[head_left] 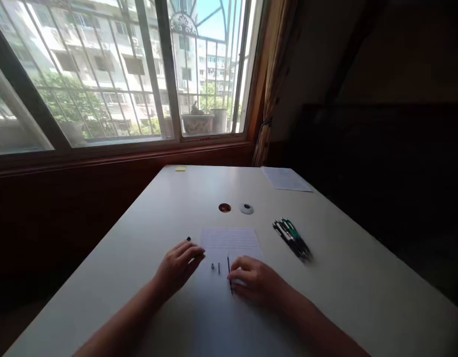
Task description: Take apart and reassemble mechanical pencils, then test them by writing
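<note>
My left hand is over the left edge of a sheet of lined paper, its fingers bent together. Dark bits show at its fingertips, and a small black piece sticks out just past its knuckles; whatever lies under the fingers is hidden. Between thumb and fingers, my right hand pinches a thin dark pen refill, roughly upright in the view. Between the two hands lie a small grey cone-like pen tip and a short, thin grey piece that looks like a spring.
Several pens, black and green, lie bunched to the right on the white table. Farther back are a round cable hole, its cover, more paper and a yellow sticky pad. Behind stands a barred window.
</note>
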A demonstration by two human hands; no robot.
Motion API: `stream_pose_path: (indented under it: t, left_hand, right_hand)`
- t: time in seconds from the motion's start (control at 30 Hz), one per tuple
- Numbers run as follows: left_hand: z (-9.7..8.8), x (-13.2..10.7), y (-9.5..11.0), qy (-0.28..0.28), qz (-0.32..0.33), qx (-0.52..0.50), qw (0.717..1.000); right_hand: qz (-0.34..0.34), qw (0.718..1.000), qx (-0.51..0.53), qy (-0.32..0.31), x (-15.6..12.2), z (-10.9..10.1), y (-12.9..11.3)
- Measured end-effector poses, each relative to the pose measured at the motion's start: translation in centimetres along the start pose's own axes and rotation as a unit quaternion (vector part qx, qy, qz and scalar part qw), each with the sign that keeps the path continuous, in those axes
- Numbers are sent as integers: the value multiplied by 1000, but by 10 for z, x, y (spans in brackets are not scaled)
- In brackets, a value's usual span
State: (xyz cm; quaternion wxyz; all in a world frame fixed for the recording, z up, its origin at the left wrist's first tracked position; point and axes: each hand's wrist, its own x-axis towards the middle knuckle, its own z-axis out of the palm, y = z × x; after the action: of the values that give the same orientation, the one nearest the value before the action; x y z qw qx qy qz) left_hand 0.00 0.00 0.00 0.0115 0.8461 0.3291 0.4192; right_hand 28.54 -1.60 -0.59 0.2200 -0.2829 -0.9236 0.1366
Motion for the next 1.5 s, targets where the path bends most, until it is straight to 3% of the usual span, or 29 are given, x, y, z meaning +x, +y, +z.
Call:
stream_pose_path:
  t: [0.1,0.2,0.5,0.67,0.87,1.23,1.5]
  left_hand:
    - [1,-5,1,17,-38,-45,998]
    - [2,-8,2,18,-29,-90,995]
    - [1,-6,13,-65,32,-103,992]
    - [4,-3,28,-93,51,-98,990]
    - [11,-2,40,-83,42,-138,986]
    - [10,0,41,-86,17,-178,980]
    - [1,-4,25,-102,-2,-123,987]
  right_hand:
    - [-1,1000,-2,29,2,-3,2]
    - [2,998,-9,60,3,-5,2]
    - [6,991,-31,129,10,-4,-12]
    - [-42,986,5,163,14,-3,-25]
    - [-110,981,47,151,19,-4,-37]
    - [-108,982,56,145,19,-3,-37]
    - [-64,971,35,228,11,-10,-15]
